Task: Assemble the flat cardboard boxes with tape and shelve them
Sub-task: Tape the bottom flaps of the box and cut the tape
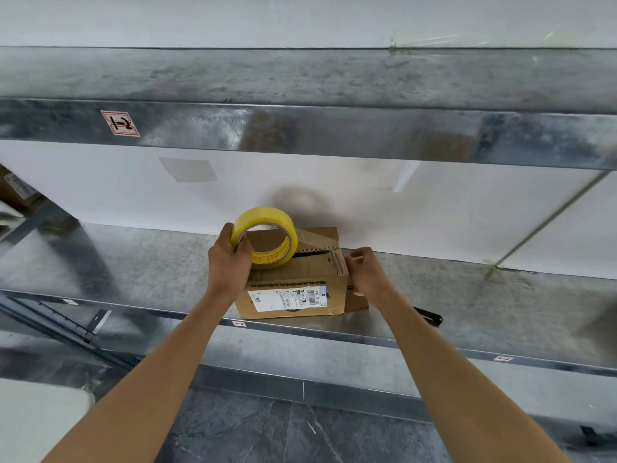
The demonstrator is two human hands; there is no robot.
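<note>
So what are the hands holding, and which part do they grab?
The left hand grips the tape by its left rim, thumb inside the hole. The right hand pinches the top right corner of the box, perhaps a loose tape end there.

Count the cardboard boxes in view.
2. One cardboard box sits mid-frame on the metal shelf, with the tape roll held over it. A second box is cut off at the left edge. More may be out of view.
</note>
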